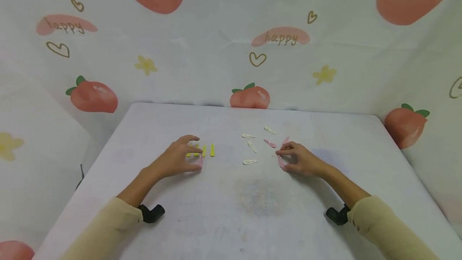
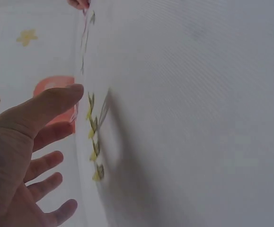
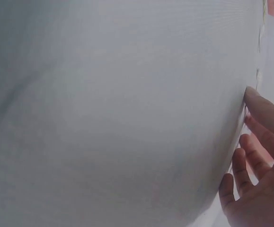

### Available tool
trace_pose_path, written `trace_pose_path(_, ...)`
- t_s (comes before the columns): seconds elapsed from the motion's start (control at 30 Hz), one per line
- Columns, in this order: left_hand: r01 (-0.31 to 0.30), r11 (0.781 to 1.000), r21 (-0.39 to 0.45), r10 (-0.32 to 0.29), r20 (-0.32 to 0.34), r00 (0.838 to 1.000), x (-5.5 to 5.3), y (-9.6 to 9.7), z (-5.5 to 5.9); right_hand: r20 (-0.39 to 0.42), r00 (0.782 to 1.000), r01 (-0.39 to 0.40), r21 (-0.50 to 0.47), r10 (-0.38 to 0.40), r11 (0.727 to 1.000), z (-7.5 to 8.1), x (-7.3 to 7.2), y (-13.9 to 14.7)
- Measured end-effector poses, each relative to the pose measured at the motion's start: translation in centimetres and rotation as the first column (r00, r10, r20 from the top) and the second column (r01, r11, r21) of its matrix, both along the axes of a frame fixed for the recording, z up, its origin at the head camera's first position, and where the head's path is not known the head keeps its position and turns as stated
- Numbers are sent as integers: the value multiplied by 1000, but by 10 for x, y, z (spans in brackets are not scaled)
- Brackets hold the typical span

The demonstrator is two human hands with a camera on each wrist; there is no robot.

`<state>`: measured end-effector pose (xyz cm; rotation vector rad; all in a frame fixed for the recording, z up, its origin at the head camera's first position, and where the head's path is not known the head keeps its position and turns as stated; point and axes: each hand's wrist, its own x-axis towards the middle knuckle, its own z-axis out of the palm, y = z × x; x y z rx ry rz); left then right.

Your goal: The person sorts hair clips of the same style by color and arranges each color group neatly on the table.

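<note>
My left hand [image 1: 180,157] pinches a pink snap hair clip [image 1: 201,160] between thumb and forefinger, the other fingers spread. It is over a row of several yellow hair clips [image 1: 212,150], partly covering those on the left. In the left wrist view, the yellow clips lie below the thumb [image 2: 56,105]. At the right, my right hand [image 1: 302,161] has its thumb and forefinger at the two ends of another pink hair clip [image 1: 280,161], low at the tabletop. Just beyond its fingers lies a pink clip [image 1: 286,140], with one more pink clip [image 1: 270,143] to the left.
Several cream hair clips lie scattered between the hands, among them a flat one [image 1: 250,162] nearest me and a slanted one [image 1: 270,130] farthest off. The white table [image 1: 216,220] ends at a fruit-printed cloth [image 1: 202,51] behind. Each wrist carries a black camera [image 1: 153,213].
</note>
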<state>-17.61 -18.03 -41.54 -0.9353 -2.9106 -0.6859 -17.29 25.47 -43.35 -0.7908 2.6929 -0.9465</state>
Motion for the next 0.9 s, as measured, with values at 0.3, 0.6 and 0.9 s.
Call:
trace_pose_path(0.3,-70,997,-43,72,38,997,16,-34,-8,3,1000,8,1,-8,1000,0,1,0)
trace_pose_path(0.6,-101,994,-48,104,84,991,16,-46,-15,-2,1000,7,-20,-7,1000,1,3,-2)
trace_pose_path(0.9,-97,994,-55,102,96,990,18,-45,-14,3,1000,7,-5,-7,1000,1,1,0)
